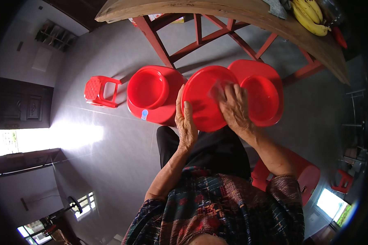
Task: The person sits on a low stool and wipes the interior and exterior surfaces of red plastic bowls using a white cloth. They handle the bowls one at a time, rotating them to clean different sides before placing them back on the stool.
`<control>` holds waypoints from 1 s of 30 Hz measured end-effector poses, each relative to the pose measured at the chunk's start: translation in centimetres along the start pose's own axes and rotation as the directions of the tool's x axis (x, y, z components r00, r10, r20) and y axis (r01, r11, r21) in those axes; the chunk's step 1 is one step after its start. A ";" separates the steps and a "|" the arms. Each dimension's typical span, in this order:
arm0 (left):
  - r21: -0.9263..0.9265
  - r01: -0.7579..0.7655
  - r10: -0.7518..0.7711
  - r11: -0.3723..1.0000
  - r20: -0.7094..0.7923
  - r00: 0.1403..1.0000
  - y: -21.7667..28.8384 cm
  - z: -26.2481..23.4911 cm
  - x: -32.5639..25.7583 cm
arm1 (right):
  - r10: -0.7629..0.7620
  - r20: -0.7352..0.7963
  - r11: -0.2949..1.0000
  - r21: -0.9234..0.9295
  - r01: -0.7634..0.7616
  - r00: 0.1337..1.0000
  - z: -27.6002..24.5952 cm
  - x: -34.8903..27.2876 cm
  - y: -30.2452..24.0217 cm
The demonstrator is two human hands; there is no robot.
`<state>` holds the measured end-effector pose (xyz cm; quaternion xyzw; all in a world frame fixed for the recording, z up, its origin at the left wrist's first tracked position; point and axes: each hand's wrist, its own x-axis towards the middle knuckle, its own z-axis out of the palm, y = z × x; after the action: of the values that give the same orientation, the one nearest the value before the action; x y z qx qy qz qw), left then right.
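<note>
left hand (185,122) grips one red plate (203,98); right hand (234,107) fingers flat on it; two red basins (151,94); one stool (99,91)

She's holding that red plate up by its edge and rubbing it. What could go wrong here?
The red plate is held in the air over the tiled floor, the left hand gripping only its rim, so it might slip and drop. The right hand presses on its face, which could tip it out of that hold. Two red basins lie close underneath, so a falling plate would likely strike one.
</note>
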<state>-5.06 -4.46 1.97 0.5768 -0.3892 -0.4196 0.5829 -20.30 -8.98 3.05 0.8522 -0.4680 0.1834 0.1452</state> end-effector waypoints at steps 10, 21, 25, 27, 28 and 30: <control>0.006 0.004 -0.004 1.000 -0.028 1.000 -0.2 -0.4 -0.1 | -0.028 0.082 0.575 0.816 -0.051 0.996 0.5 -3.2 -4.6; -0.153 0.155 -0.124 0.976 0.197 0.973 3.5 -2.1 2.2 | -0.290 -0.089 0.923 0.236 0.303 0.953 0.4 -2.7 -1.7; -0.392 -0.021 0.044 0.920 0.049 0.998 -2.3 -0.5 -0.7 | -0.127 -0.231 0.948 0.258 0.186 0.965 0.8 -1.0 -4.9; -0.442 0.076 -0.064 0.894 0.044 0.997 -2.3 -0.9 -0.9 | -0.047 -0.030 0.863 0.501 0.055 0.998 1.4 -1.3 -6.3; -0.384 0.092 -0.087 0.919 0.029 0.996 -2.1 -1.4 -0.8 | -0.074 -0.003 0.819 0.571 0.062 0.997 1.3 -1.5 -6.0; -0.188 -0.029 0.007 0.982 -0.115 0.993 -1.4 -1.6 -0.2 | -0.151 0.028 0.702 0.706 0.087 0.988 0.2 -0.8 -5.0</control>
<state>-3.65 -3.71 0.52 0.5380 -0.3188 -0.4158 0.6603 -16.39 -5.85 2.07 0.8786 -0.3126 0.3018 -0.1981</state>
